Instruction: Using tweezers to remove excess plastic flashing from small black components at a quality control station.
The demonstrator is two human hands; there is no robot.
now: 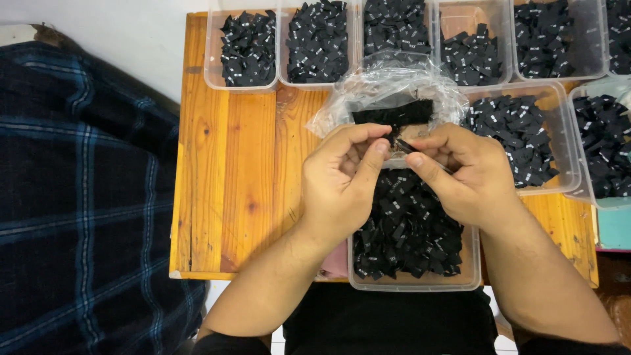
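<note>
Label [402, 145] being pinched between both hands, left hand [342, 181] and right hand [460, 172], grips clenched on it over near-edge tray [414, 283]; next, separating needs fine fingertip pull.

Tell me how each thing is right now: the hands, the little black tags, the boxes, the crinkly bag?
Left hand: fingers curled, pinching a small black fabric tag together with the right hand.
Right hand: pinching the same tag.
Clear plastic box nearest the person: open, filled with black tags.
Crinkly clear plastic bag: open, rumpled, black tags inside.
Other clear plastic boxes: open, all holding black tags.
Orange wooden table: bearing the boxes.
</note>
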